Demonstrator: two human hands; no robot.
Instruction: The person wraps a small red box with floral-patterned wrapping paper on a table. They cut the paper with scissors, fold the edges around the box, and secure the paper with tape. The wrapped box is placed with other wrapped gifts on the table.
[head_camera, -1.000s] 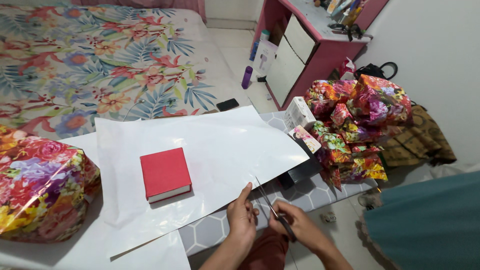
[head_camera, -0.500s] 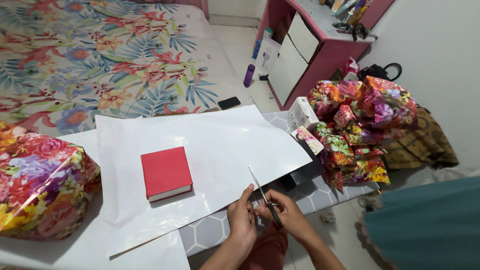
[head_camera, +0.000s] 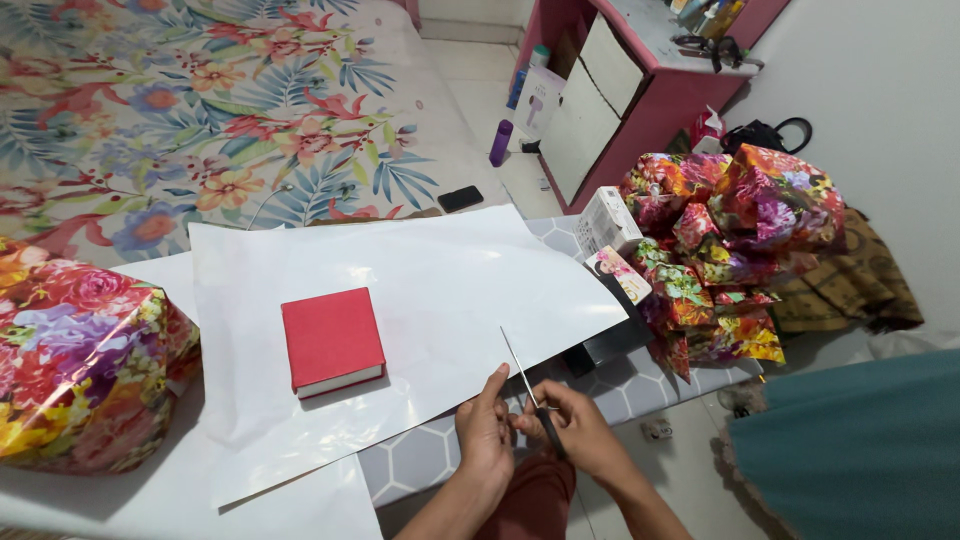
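Thin, floppy large white paper sheet (head_camera: 400, 300) at near table (head_camera: 640, 385) edge: left hand (head_camera: 485, 430) fingers pinning its margin, right hand (head_camera: 575, 435) closed around slim metal scissors (head_camera: 530, 390); likely tears easily, best held beside blades.

A low table (head_camera: 620, 385) with a grey honeycomb top is sitting on the floor. A big white sheet of paper (head_camera: 420, 290) is lying flat on it. A red book (head_camera: 332, 340) is resting on the paper. A black box (head_camera: 605, 345) is sitting at the table's right side. A shiny flowery parcel (head_camera: 85, 365) is sitting at the left end.
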